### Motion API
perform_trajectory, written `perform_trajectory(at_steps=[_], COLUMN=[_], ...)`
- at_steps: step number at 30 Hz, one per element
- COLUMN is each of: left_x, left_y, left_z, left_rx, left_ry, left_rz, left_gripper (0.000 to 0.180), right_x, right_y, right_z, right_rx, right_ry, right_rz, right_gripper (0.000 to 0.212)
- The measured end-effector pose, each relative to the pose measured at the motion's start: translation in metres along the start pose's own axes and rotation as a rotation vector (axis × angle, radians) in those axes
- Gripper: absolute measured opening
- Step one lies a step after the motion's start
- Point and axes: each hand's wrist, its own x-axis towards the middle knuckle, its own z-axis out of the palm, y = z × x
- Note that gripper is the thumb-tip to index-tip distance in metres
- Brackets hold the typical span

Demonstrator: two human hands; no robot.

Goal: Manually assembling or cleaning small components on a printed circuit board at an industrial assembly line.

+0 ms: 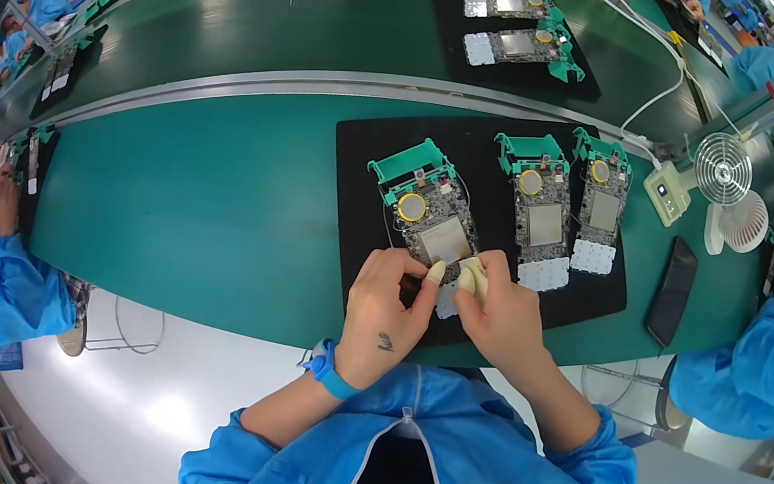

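The nearest circuit board has a green plastic frame at its far end, a round yellow-rimmed part and a silver shield plate. It lies tilted on a black mat. My left hand and my right hand meet at its near end, covering much of the white keypad section. Pale finger cots cover some fingertips. Both hands are closed in a pinch, thumbs close together; what is between the fingertips is too small or hidden to tell. To the right lie another board and a third board.
A black phone lies at the right of the green table. Behind it stand a small fan and a pale box with a cable. Across a metal rail, several boards rest on another black mat. Co-workers sit around.
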Motion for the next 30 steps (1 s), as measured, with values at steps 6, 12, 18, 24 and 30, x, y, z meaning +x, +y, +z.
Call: perform_trajectory(at_steps=[6, 12, 18, 24, 30], left_x=[0.002, 0.002, 0.008, 0.056, 0.086], left_y=[0.001, -0.009, -0.002, -0.008, -0.011], left_z=[0.000, 0.000, -0.009, -0.048, -0.057], left_rx=[0.006, 0.036, 0.009, 0.597, 0.276], left_ry=[-0.009, -0.020, -0.074, 0.047, -0.345], left_rz=[-0.009, 0.042, -0.077, 0.367, 0.441], left_gripper=[0.014, 0.016, 0.015, 0.040, 0.038], right_x=[0.002, 0.004, 0.005, 0.007, 0.031], right_y=[0.002, 0.003, -0.006, 0.010, -0.007], right_z=[0.004, 0.006, 0.006, -0.013, -0.019], right_rx=[-0.089, -0.044, -0.213, 0.238, 0.334], right_ry=[0.011, 0.065, 0.022, 0.154, 0.039], right_rz=[-0.054, -0.094, -0.073, -0.044, -0.130], right_gripper=[0.030, 0.028, 0.023, 0.012, 0.022])
